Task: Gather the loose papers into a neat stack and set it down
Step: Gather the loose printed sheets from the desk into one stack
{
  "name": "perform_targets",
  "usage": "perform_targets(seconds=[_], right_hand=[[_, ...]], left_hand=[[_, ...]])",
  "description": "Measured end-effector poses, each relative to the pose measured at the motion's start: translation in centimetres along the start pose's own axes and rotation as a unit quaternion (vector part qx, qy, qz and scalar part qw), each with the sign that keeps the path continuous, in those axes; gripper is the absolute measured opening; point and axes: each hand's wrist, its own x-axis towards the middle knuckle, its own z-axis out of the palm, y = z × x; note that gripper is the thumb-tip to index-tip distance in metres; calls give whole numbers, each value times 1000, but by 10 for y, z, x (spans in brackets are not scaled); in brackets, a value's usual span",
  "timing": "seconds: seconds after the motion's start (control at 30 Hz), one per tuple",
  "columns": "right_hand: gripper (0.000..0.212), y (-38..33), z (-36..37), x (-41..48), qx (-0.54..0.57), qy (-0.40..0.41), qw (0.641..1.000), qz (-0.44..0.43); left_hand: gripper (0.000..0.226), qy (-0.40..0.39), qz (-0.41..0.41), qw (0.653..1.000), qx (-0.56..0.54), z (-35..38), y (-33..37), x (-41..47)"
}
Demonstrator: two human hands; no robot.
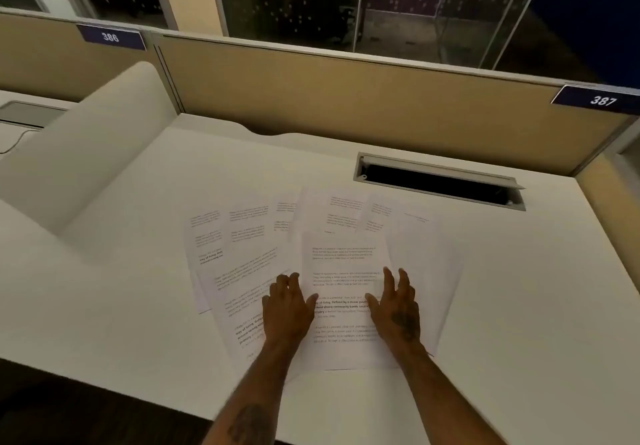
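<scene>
Several loose printed papers [252, 236] lie fanned out and overlapping on the white desk [519, 288]. The topmost sheet [343, 261] sits in the middle, roughly square to me. My left hand [285, 309] rests flat, fingers spread, on the left edge of that sheet and the paper under it. My right hand [398, 309] lies flat with fingers apart on the sheet's right side. Neither hand grips anything. More sheets stick out to the right under the top one.
An open cable slot [440, 181] is set into the desk behind the papers. A tan partition [346, 98] with number plates 386 and 387 closes the back. A curved white divider [104, 153] stands on the left. The desk's front edge runs near my forearms.
</scene>
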Motion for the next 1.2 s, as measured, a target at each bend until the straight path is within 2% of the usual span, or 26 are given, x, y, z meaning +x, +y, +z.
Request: perform_targets(seconds=[0.2,0.37,0.43,0.53,0.63,0.77,0.8,0.87,0.93,1.03,1.1,1.17,1.2], right_hand=[[69,6,-2,3,53,-15,997,45],[68,-2,-6,6,171,8,982,83],[56,-5,-9,10,223,12,969,109],[17,-9,-15,17,259,9,960,108],[17,-18,-27,22,324,-1,943,78],[15,-42,-45,26,401,-70,913,25],[14,-49,-46,26,415,-92,905,17],[17,-66,-42,24,424,-129,896,-13],[20,-83,-35,20,424,-158,891,-38],[23,-103,-20,13,444,-177,878,-29],[25,-111,-7,12,386,-137,912,-16],[30,-114,7,13,261,-92,960,-34],[37,-115,13,11,204,-92,973,-47]], left_hand=[[62,-31,-68,995,-62,2,9,2],[53,-45,-106,980,-162,1,15,6],[51,-52,-116,967,-219,1,15,8],[39,-46,-121,941,-314,-3,9,10],[30,-39,-132,893,-429,-18,-2,10],[30,-68,-141,749,-644,-52,-31,5],[31,-81,-132,725,-671,-59,-40,1],[36,-99,-123,699,-697,-69,-58,-8],[40,-97,-124,692,-705,-75,-73,-16],[41,-61,-133,705,-694,-83,-103,-27],[41,-44,-142,718,-680,-93,-129,-32],[41,-35,-148,726,-670,-102,-158,-39],[40,-31,-153,725,-671,-107,-170,-41]])
